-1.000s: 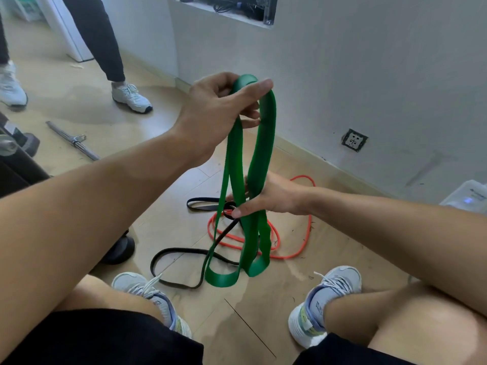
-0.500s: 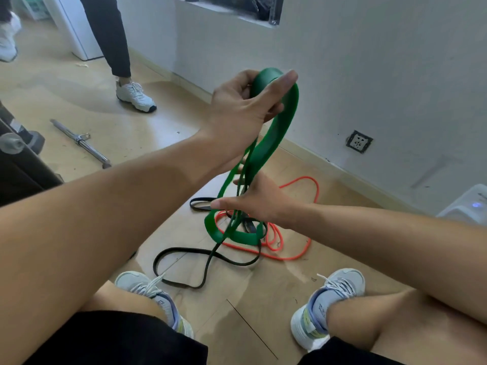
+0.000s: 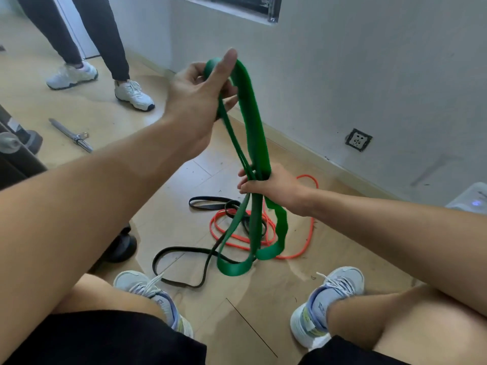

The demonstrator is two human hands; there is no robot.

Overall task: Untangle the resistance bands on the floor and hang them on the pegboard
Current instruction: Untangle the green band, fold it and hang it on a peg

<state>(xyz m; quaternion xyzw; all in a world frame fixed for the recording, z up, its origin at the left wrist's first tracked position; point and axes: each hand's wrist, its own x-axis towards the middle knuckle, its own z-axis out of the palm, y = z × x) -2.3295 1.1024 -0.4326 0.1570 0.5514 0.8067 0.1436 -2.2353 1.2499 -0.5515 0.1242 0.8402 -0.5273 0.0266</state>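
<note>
Green band (image 3: 255, 122): held up off the floor between both hands, folded into several strands; the top fold hangs over the left hand, and the lower loops (image 3: 237, 267) trail down to the floor between the feet. Judged purpose: lifting it clear separates it from the other bands and shows where the strands cross.

Black band (image 3: 181, 250): lying on the floor, looped and crossing under the green band's lower part; it seems caught with the orange band near their middle, though the exact crossing cannot be made out.

Orange band (image 3: 308, 233): on the floor beyond the black one, in loose coils near the wall.

Left hand (image 3: 203, 93): raised, fingers curled round the top fold of the green band, thumb extended upward against it. Judged to act as the hanging point.

Right hand (image 3: 268, 184): lower down, closed in a fist round the gathered green strands about midway along. Judged to bunch the strands so they run straight.

Pegboard: not in view.

Surroundings: a second person's legs (image 3: 87, 35) stand well apart at the far left; a metal bar (image 3: 71, 135) lies on the floor; a wall socket (image 3: 358, 140) sits low on the wall.

Progress: early, judged; no band hung yet.
</note>
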